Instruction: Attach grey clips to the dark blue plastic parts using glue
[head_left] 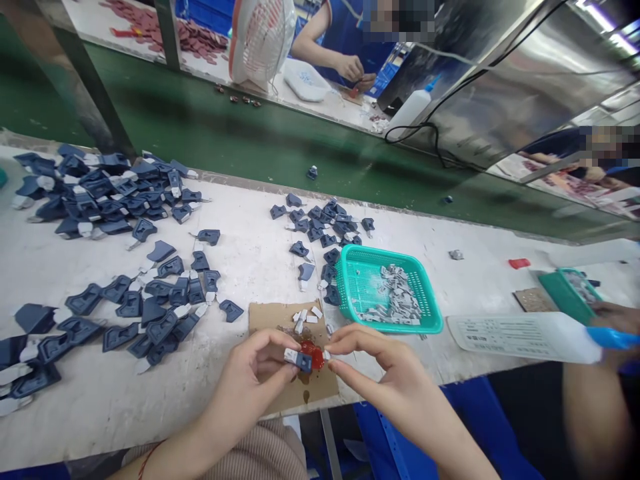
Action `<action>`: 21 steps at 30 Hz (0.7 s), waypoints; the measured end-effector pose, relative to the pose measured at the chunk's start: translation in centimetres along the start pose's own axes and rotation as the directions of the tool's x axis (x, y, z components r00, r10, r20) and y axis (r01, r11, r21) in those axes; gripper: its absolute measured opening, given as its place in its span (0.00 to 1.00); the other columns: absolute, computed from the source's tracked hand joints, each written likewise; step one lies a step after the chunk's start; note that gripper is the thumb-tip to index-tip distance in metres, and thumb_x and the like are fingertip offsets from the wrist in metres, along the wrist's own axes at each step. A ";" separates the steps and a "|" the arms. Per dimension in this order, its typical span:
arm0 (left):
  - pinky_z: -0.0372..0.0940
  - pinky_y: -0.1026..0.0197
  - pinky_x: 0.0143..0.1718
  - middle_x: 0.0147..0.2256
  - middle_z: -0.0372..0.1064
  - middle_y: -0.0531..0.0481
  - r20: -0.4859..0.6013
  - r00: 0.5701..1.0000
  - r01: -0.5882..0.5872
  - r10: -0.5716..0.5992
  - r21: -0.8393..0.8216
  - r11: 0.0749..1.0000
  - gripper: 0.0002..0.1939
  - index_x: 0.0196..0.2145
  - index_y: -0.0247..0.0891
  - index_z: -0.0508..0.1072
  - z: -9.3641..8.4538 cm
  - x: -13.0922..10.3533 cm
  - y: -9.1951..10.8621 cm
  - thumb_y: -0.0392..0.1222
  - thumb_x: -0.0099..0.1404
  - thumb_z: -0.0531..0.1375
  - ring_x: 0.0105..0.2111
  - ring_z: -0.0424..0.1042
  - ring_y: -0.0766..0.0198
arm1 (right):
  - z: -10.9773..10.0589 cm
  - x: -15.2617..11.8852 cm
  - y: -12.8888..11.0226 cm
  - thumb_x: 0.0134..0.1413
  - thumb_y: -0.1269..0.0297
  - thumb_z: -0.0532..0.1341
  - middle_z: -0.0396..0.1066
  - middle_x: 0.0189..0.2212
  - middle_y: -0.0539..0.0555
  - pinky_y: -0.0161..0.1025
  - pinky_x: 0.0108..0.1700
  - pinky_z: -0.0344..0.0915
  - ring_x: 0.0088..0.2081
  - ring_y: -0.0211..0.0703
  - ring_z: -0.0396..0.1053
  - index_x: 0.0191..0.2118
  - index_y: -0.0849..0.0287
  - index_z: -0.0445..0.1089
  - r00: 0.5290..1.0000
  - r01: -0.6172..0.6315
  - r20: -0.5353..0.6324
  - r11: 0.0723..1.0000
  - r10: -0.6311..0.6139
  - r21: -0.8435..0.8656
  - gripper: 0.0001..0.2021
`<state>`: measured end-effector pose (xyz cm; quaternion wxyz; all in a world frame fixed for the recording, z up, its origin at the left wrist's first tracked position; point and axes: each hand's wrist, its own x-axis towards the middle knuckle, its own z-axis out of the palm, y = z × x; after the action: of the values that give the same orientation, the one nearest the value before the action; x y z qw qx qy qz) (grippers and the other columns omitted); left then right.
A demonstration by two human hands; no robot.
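Between the thumb and forefinger of my left hand [255, 373] is a small dark blue plastic part [303, 362] with a white end. My right hand [385, 367] pinches a tiny white piece [327, 355] just to the right of it, a short gap apart. Below both hands lies a piece of brown cardboard [320, 388], stained with a red patch [314, 353] of what looks like wet liquid. Several loose white pieces [307, 316] rest on its upper part. A green basket [434, 313] beyond my right hand holds many grey-white pieces [400, 297].
Heaps of dark blue parts [115, 190] cover the table's left side, with a smaller cluster [325, 223] behind the basket. A white bottle with a blue nozzle [525, 335] lies at right, near another person's arm [595, 387]. A green belt [270, 143] runs behind; a co-worker [345, 40] sits across.
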<state>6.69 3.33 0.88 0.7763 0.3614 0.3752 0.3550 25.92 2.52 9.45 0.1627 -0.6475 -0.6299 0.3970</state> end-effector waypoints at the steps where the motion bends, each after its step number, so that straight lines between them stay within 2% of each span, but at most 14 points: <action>1: 0.71 0.62 0.42 0.40 0.75 0.49 -0.002 1.000 -0.004 0.004 -0.004 1.000 0.07 0.36 0.39 0.72 0.2 0.0 0.1 0.31 0.60 0.61 0.40 0.77 0.62 | -0.2 0.0 0.0 0.59 0.64 0.62 0.75 0.35 0.50 0.36 0.43 0.66 0.39 0.42 0.73 0.32 0.55 0.73 1.000 -0.016 -0.002 0.998 0.016 0.069 0.05; 3: 0.71 0.62 0.42 0.39 0.76 0.50 -0.003 1.000 -0.011 0.011 -0.015 1.000 0.06 0.36 0.39 0.73 0.5 0.1 0.2 0.31 0.60 0.61 0.39 0.77 0.63 | -0.5 0.2 -0.1 0.57 0.63 0.64 0.76 0.35 0.50 0.36 0.43 0.67 0.39 0.41 0.73 0.31 0.55 0.74 0.999 -0.044 0.010 0.984 0.043 0.171 0.04; 6: 0.71 0.63 0.41 0.37 0.77 0.50 0.003 1.000 -0.026 0.026 -0.038 0.999 0.05 0.35 0.39 0.73 1.0 0.2 0.5 0.32 0.61 0.62 0.38 0.77 0.64 | -0.3 0.3 -0.5 0.56 0.63 0.64 0.77 0.35 0.50 0.35 0.43 0.67 0.39 0.41 0.74 0.32 0.55 0.75 0.998 -0.060 0.027 0.973 0.056 0.223 0.04; 13: 0.71 0.65 0.40 0.37 0.77 0.51 -0.013 0.998 -0.066 0.065 -0.060 0.996 0.06 0.34 0.39 0.73 1.2 0.2 0.4 0.32 0.59 0.64 0.38 0.77 0.66 | 0.3 0.2 -1.9 0.57 0.66 0.64 0.77 0.32 0.48 0.32 0.40 0.67 0.36 0.38 0.74 0.32 0.55 0.75 1.000 -0.008 -0.010 0.991 0.009 0.133 0.03; 21: 0.70 0.66 0.39 0.36 0.76 0.52 -0.034 0.998 -0.052 0.049 -0.096 0.994 0.05 0.34 0.39 0.73 1.1 -0.1 0.4 0.32 0.59 0.64 0.36 0.76 0.67 | 0.6 0.3 -2.0 0.59 0.68 0.63 0.76 0.34 0.47 0.32 0.41 0.66 0.38 0.37 0.74 0.33 0.54 0.75 0.998 0.057 0.015 0.996 -0.059 0.067 0.04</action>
<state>7.48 3.15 1.73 0.7776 0.3271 0.3605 0.3981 24.06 2.90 10.37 0.1903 -0.6198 -0.6362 0.4183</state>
